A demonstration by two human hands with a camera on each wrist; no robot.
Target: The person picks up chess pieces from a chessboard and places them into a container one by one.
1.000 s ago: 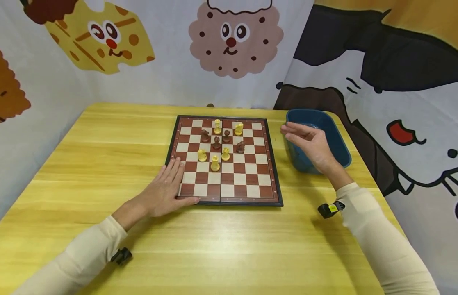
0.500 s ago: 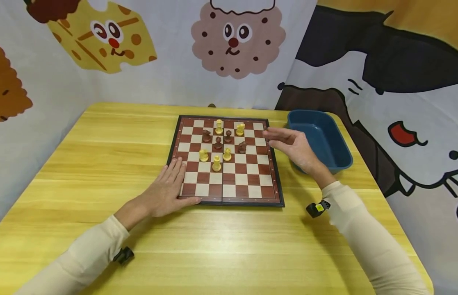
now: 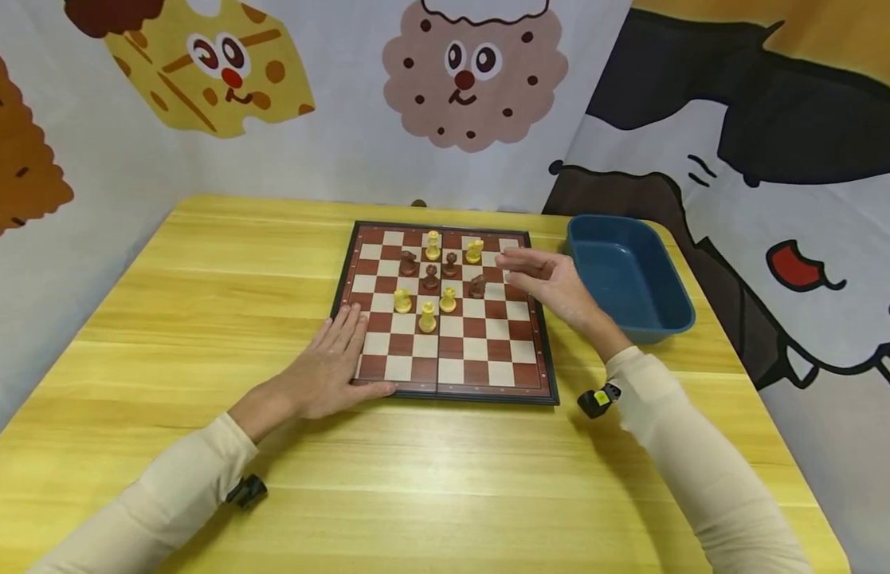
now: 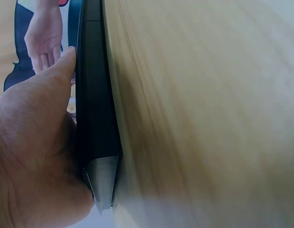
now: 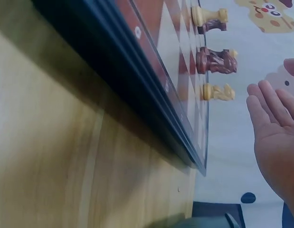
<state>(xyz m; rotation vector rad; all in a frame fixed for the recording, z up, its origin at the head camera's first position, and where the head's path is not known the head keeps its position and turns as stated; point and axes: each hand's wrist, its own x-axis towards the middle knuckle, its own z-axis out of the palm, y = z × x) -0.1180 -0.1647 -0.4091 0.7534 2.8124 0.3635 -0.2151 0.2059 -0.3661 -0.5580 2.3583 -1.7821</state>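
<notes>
A brown-and-white chessboard (image 3: pixel 488 373) with a black rim lies on the table, bearing several yellow and dark brown chess pieces. My left hand (image 3: pixel 321 369) rests flat on its near left corner, fingers along the left edge and thumb on the front edge. Over the board's right side hovers my right hand (image 3: pixel 548 285), fingers extended and holding nothing. Closest to its fingertips are a dark brown knight (image 3: pixel 476 287) and a yellow knight (image 3: pixel 474 252). Toward the middle stand a yellow rook (image 3: pixel 427 319) and a yellow piece (image 3: pixel 448 300); in the right wrist view the dark knight (image 5: pixel 217 61) shows side-on.
A blue plastic bin (image 3: pixel 631 275) stands on the wooden table (image 3: pixel 445 478) right of the board, just beyond my right forearm. Behind the table hangs a cartoon-printed cloth (image 3: pixel 330 159). A small black wrist camera (image 3: pixel 597 401) hangs below the right sleeve.
My right hand has moved left from beside the blue bin to over the board's right side. The left hand stays on the corner, and the chess pieces keep their squares.
</notes>
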